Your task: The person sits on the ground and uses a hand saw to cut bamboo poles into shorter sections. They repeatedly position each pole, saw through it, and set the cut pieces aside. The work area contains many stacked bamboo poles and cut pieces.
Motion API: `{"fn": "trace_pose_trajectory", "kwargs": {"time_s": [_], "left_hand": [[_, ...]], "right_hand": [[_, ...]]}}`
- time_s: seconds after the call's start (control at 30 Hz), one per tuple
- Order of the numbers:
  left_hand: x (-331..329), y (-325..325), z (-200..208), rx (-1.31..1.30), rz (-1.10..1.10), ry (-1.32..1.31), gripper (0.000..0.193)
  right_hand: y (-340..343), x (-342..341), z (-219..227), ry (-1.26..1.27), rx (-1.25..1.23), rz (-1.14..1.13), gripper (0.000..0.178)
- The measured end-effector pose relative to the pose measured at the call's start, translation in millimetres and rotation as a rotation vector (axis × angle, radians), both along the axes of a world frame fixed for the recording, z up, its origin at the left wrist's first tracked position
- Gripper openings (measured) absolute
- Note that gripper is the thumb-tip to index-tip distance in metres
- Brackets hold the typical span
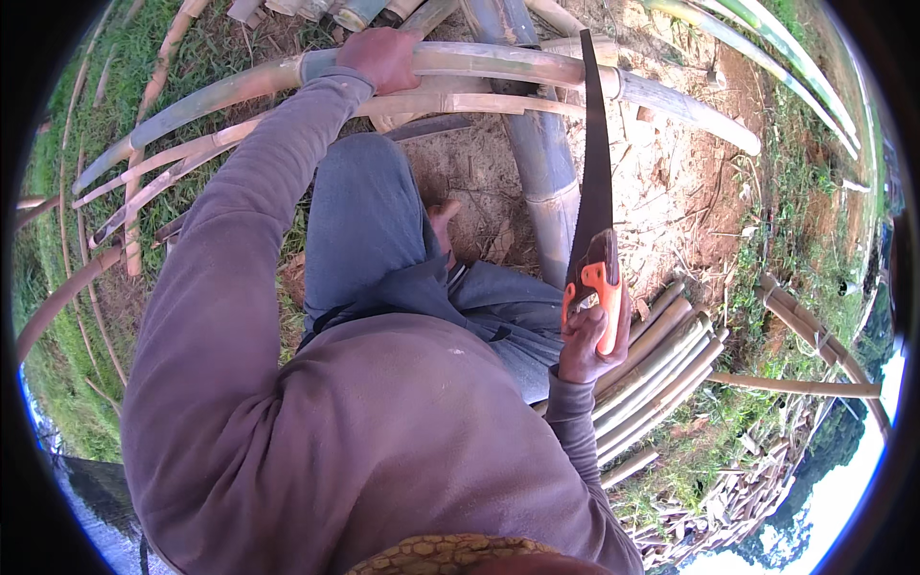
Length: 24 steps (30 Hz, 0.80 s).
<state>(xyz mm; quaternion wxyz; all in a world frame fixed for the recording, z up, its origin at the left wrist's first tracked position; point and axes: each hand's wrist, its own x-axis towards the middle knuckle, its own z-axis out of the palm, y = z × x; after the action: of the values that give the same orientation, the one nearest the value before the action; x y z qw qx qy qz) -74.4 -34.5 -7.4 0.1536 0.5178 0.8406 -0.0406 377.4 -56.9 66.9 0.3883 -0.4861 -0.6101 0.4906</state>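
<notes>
My left hand [381, 59] is closed over a long bamboo pole [498, 63] that lies crosswise in front of me. In my right hand [592, 347] is a handsaw [596, 153], gripped by its orange and dark handle. Its long dark blade points away from me and crosses the pole to the right of my left hand; whether the teeth touch the pole I cannot tell. Under the pole, a thicker bamboo log [544, 172] runs from the far side towards my legs. A thinner bamboo strip [450, 103] lies just nearer than the pole.
Several cut bamboo lengths [661, 369] are stacked at my right side. More bamboo poles [153, 86] lie on the grass at the left, and green poles [767, 38] at the far right. Sawdust and chips cover the soil [661, 182]. A heap of bamboo scraps [757, 479] lies at the lower right.
</notes>
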Motion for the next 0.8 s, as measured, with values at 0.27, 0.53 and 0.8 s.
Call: {"fn": "trace_pose_trajectory", "kwargs": {"time_s": [0.27,0.53,0.8], "left_hand": [[1.7,0.1,-1.4,0.090,-0.033,-0.032,0.062],[4.3,-6.9,-2.2,-0.015,-0.015,0.037,0.069],[5.0,0.9,11.4,-0.011,-0.020,0.019,0.064]], "right_hand": [[114.3,-108.1,-19.8,0.077,0.034,-0.023,0.040],[-30.1,44.4,2.9,-0.060,-0.016,-0.021,0.059],[132.6,-122.7,-9.8,0.092,-0.052,0.044,0.042]]}}
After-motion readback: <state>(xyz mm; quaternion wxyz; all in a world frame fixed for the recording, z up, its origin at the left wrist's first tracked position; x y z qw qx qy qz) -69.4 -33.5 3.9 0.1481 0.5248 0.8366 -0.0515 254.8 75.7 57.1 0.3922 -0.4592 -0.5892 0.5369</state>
